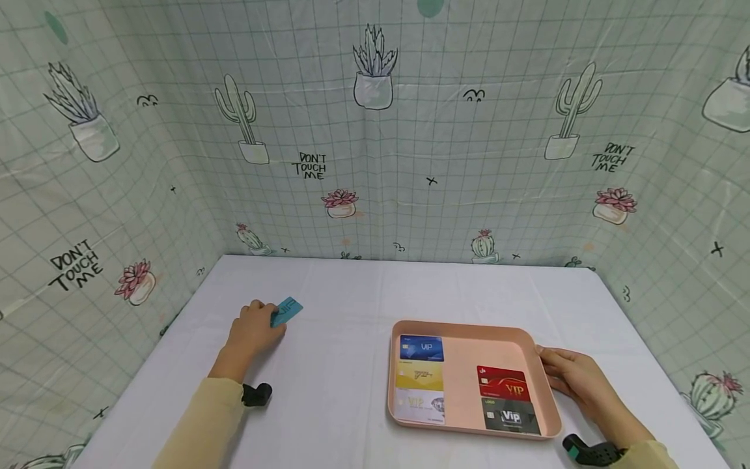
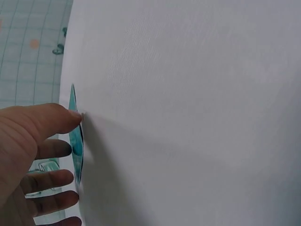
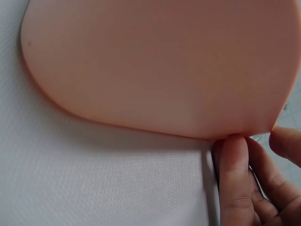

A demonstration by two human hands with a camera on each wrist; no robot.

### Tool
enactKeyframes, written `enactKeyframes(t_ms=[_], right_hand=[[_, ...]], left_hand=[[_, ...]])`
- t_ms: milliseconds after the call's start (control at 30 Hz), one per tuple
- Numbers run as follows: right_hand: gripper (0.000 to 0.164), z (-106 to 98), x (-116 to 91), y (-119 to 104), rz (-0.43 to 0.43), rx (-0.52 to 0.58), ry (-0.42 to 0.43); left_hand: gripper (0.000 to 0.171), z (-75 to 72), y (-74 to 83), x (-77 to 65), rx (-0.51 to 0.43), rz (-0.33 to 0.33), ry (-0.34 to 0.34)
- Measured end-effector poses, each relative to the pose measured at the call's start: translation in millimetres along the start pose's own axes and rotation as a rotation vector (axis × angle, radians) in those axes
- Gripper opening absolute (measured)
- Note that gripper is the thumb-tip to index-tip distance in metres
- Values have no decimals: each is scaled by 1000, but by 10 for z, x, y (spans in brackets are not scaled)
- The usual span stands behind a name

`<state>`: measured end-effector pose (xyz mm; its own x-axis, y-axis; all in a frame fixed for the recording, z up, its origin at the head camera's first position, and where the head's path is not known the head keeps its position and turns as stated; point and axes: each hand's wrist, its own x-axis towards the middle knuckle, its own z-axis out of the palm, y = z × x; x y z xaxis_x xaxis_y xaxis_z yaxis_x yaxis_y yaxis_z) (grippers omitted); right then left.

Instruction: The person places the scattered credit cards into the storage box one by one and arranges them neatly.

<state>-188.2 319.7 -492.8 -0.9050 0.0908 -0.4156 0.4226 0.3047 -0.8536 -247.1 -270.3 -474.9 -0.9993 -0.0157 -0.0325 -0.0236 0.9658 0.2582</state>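
My left hand (image 1: 254, 332) pinches a teal card (image 1: 286, 312) by its edge, above the left part of the table. In the left wrist view the card (image 2: 76, 139) appears nearly edge-on between thumb and fingers. My right hand (image 1: 577, 378) grips the right rim of a pink tray (image 1: 463, 331). The right wrist view shows fingers (image 3: 234, 160) against the tray's edge. Down the tray's left side lie a blue VIP card (image 1: 422, 348), a yellow card (image 1: 420, 376) and a white card (image 1: 418, 406). Toward its right are a red card (image 1: 504, 383) and a dark grey card (image 1: 510, 415).
A white cloth covers the table (image 1: 346, 365). Behind and beside it hangs a pale green gridded curtain (image 1: 398, 143) printed with cacti and potted plants. Each wrist wears a black device, one on the left (image 1: 256, 395) and one on the right (image 1: 593, 452).
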Motion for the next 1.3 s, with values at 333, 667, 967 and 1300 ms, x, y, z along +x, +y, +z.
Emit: enactKeyframes(t_ms=[333, 667, 967, 1300], right_hand=[[80, 0, -22, -8, -3, 4, -1], [83, 3, 13, -31, 14, -27, 2], [80, 5, 7, -5, -9, -20, -4], [80, 2, 0, -13, -8, -11, -4]], left_hand=[[54, -78, -76, 19, -20, 1, -43], [59, -128, -5, 46, -81, -37, -56], [61, -128, -26, 58, -77, -29, -96], [58, -162, 8, 44, -125, -60, -151]])
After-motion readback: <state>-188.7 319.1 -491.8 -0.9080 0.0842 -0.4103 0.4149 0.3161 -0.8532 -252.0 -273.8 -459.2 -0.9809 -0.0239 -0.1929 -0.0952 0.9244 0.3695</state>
